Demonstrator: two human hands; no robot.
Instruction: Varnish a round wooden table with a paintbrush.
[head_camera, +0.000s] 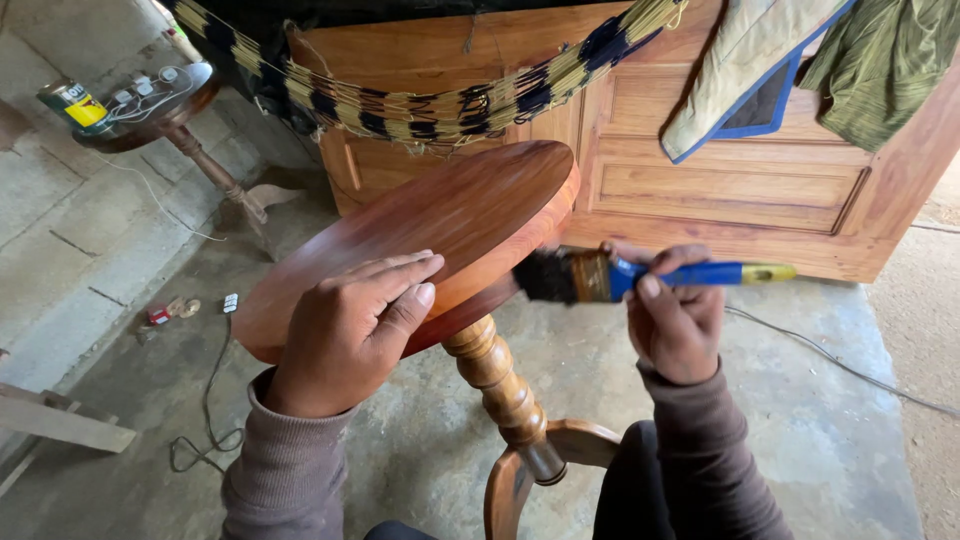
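From the head camera, the left hand (350, 335) lies flat and released on the top of a round wooden stool (430, 235), fingers spread over its tilted, reddish, glossy seat with the thumb hooked over the near edge. The right hand (675, 320) is clenched around the blue handle of a paintbrush (640, 277), whose dark bristles touch the rim of the seat. Below the seat, the turned leg (500, 385) runs down to curved feet near the person's knees. Behind stands a panelled wooden cabinet (720, 180) with a striped woven band (440, 105) draped across it. At far left, a second small round table (165, 105) carries a tin can (75, 105).
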